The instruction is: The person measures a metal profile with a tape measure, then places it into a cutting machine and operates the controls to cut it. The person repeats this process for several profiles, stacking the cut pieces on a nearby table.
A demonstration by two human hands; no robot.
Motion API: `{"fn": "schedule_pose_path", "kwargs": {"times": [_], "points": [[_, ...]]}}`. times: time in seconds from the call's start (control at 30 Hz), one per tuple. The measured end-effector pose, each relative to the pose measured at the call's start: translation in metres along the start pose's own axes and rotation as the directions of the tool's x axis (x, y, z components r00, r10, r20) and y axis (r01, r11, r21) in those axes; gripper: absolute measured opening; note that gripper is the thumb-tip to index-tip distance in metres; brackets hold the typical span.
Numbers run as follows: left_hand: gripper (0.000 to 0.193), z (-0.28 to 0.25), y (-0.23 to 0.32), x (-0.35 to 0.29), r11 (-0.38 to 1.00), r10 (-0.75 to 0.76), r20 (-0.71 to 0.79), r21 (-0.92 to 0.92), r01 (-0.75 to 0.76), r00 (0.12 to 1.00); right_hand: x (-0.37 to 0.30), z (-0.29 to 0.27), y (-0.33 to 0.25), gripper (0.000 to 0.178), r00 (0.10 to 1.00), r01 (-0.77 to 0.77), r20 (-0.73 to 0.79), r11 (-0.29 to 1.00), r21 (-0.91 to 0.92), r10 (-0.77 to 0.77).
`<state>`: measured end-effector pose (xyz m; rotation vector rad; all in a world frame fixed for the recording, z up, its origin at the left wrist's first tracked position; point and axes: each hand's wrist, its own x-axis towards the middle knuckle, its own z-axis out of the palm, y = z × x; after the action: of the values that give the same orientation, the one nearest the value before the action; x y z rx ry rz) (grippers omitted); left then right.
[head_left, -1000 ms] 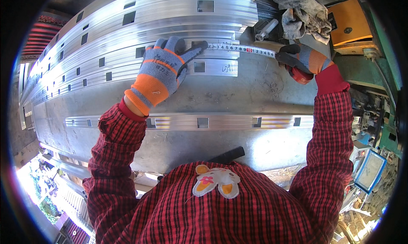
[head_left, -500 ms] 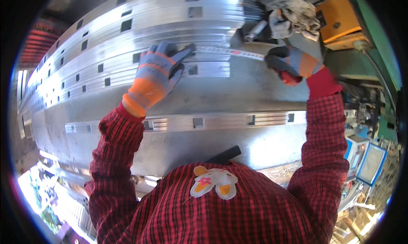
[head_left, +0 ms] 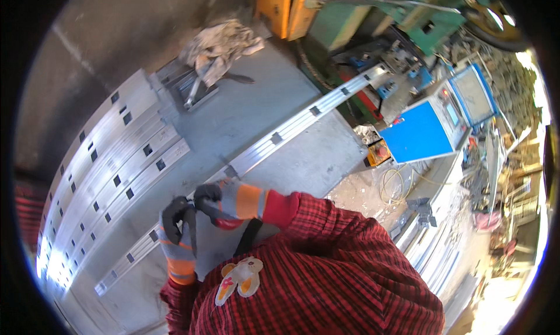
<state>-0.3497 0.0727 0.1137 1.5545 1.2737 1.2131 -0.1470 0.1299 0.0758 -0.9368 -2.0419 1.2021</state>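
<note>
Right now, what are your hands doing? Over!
Left gloved hand and right gloved hand close together, gripping a small red object. Long slotted metal rail untouched. Nothing blocking.

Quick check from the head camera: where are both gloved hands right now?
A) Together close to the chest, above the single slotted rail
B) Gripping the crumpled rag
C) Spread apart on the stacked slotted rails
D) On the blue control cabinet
A: the left hand and right hand meet close together near the chest, over the single slotted rail, well apart from the stacked rails.

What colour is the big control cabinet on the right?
The control cabinet is bright blue with a pale grey front panel, seen in the head view.
</note>
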Motion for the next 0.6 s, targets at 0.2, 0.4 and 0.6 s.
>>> {"fn": "schedule_pose_path", "kwargs": {"times": [0.2, 0.4, 0.6], "points": [[0.077, 0.067, 0.027, -0.037, 0.986, 0.166, 0.394, -0.057, -0.156, 0.904, -0.133, 0.003, -0.017, 0.044, 0.957, 0.071, -0.29, 0.963, 0.259, 0.008], [0.113, 0.148, 0.054, -0.073, 0.854, 0.28, 0.68, 0.146, -0.499, 0.678, -0.228, -0.011, -0.048, 0.09, 0.906, 0.035, -0.39, 0.892, 0.451, 0.162], [0.114, 0.203, 0.071, -0.108, 0.826, 0.232, 0.661, 0.254, -0.504, 0.714, -0.275, -0.011, 0.009, 0.107, 0.861, 0.188, -0.506, 0.958, 0.215, -0.055]]}}
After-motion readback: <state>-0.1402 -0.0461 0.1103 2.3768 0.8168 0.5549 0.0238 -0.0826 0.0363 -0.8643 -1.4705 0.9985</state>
